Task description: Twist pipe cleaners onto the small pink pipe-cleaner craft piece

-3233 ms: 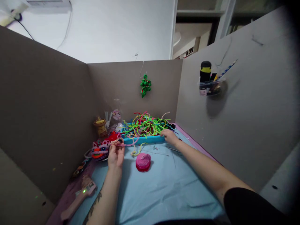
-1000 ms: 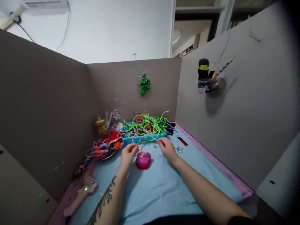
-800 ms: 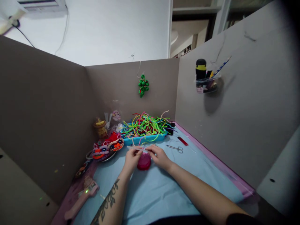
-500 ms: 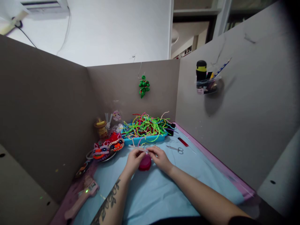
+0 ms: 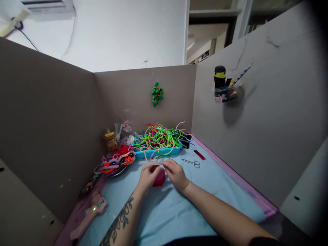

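Grey panels wall in a table spread with a wrinkled blue cloth, and above them rises a white wall. At the far left of the table lies a pink tool with a small green light glowing on it. Beyond it, a metal plate carries two fuzzy animal faces, one mostly purple and orange, the other red and cream. A brown jar stands behind them, against the left panel.

Toward the middle, the left hand has its thumb and fingers pinched together on a pale strip, whose free end sticks out to the left. A blue tray heaped with bright pipe cleaners sits behind the hands, and a green ornament hangs on the back panel. A round pink piece rests on the cloth below the hands, partly hidden by the left one. The right hand is close beside the left, thumb and forefinger closed on the strip's right end; any finer detail there is too small to tell.

Farther right lie scissors and a red object. A clear cup of pencils and other items is fixed to the right panel.
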`<control>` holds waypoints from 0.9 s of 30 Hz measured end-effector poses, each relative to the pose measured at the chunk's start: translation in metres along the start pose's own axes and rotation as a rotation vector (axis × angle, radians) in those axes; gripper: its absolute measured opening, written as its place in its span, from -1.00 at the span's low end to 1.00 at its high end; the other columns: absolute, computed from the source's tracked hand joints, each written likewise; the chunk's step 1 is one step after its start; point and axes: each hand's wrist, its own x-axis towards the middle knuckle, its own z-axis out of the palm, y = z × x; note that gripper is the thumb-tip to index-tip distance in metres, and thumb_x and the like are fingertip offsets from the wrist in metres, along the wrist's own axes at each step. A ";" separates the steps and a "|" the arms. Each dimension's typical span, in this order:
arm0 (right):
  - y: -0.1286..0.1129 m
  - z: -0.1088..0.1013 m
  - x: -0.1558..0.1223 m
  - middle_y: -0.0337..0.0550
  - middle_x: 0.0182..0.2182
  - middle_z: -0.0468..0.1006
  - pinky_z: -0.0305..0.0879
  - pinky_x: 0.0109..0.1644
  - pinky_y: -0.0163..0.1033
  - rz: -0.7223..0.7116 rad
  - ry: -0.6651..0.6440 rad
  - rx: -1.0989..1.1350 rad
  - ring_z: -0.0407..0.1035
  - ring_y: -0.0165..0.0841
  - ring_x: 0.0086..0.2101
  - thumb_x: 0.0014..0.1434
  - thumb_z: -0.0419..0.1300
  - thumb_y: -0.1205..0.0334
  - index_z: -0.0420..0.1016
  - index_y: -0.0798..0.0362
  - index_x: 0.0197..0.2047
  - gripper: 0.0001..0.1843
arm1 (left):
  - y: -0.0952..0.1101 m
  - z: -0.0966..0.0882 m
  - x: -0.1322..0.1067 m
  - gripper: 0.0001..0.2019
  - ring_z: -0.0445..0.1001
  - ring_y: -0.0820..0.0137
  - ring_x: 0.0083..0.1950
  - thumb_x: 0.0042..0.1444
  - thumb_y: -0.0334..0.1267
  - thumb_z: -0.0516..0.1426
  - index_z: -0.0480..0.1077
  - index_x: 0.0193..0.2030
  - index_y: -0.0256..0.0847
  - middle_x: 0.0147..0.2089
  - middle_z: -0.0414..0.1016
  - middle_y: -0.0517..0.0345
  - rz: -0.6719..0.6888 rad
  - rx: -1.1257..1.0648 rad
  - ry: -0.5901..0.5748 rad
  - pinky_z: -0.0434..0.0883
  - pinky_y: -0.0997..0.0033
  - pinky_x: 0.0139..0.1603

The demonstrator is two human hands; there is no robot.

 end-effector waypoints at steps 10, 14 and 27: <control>-0.005 0.008 -0.004 -0.08 -0.29 0.49 0.33 -0.18 -0.14 -0.039 0.057 -0.150 0.35 -0.27 -0.26 0.11 0.03 0.48 0.49 -0.03 -0.09 -0.62 | 0.002 0.005 0.000 -0.73 0.48 0.32 -0.35 -0.09 -0.10 0.21 0.47 -0.40 -0.31 -0.41 0.54 0.05 -0.104 -0.128 0.093 0.39 0.39 -0.28; -0.002 0.008 -0.005 -0.12 -0.28 0.48 0.32 -0.15 -0.14 -0.014 0.055 -0.037 0.35 -0.28 -0.25 0.11 0.03 0.48 0.49 -0.06 -0.11 -0.63 | 0.005 0.005 -0.001 -0.75 0.48 0.33 -0.38 -0.07 -0.11 0.20 0.45 -0.40 -0.30 -0.43 0.53 0.08 -0.123 -0.087 0.079 0.39 0.41 -0.34; -0.005 0.008 -0.002 -0.10 -0.26 0.46 0.32 -0.09 -0.15 0.059 0.039 0.123 0.35 -0.31 -0.20 0.17 0.03 0.42 0.44 -0.03 -0.11 -0.71 | -0.008 0.006 -0.006 -0.77 0.50 0.28 -0.15 0.15 -0.20 0.04 0.50 -0.28 -0.21 -0.25 0.58 0.04 0.124 0.227 0.104 0.37 0.26 -0.06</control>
